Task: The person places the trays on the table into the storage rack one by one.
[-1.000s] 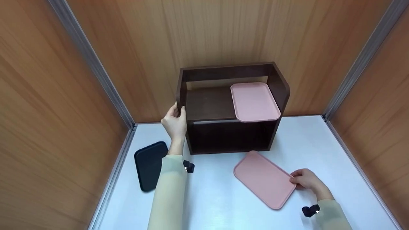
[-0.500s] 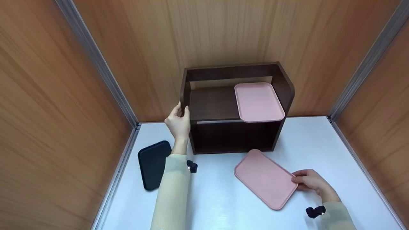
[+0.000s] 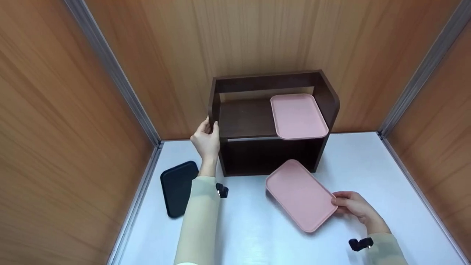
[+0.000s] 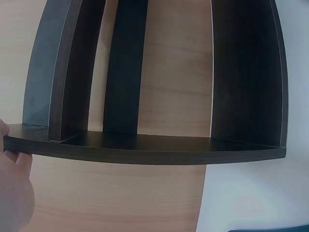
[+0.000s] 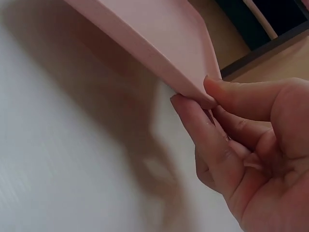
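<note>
Right hand [image 3: 351, 206] pinching the near right corner of a pink tray [image 3: 300, 195]: thumb on the upper face, fingers [image 5: 203, 130] curled beneath the rim, as the right wrist view shows. The pink tray is a flat rectangle with rounded corners and a low raised lip, matte and uniformly pale pink, with no markings visible. It is lifted off the white counter [image 3: 257, 228] and tilted, casting a shadow on the surface below; its far corner lies just in front of the lower compartment of the dark brown shelf unit [image 3: 272, 147].

Left hand [image 3: 206, 141] gripping the front edge of the shelf unit's left side panel, fingers curled round the board; in the left wrist view only the edge of the hand [image 4: 14, 188] shows beside the panel.

A second pink tray [image 3: 298, 116], of the same form, lies flat on the right half of the upper shelf, its front edge slightly overhanging the board. A black tray [image 3: 176, 187] with rounded corners lies on the counter to the left of the shelf unit, beside the left forearm. Wood-grain walls enclose the counter on three sides.
</note>
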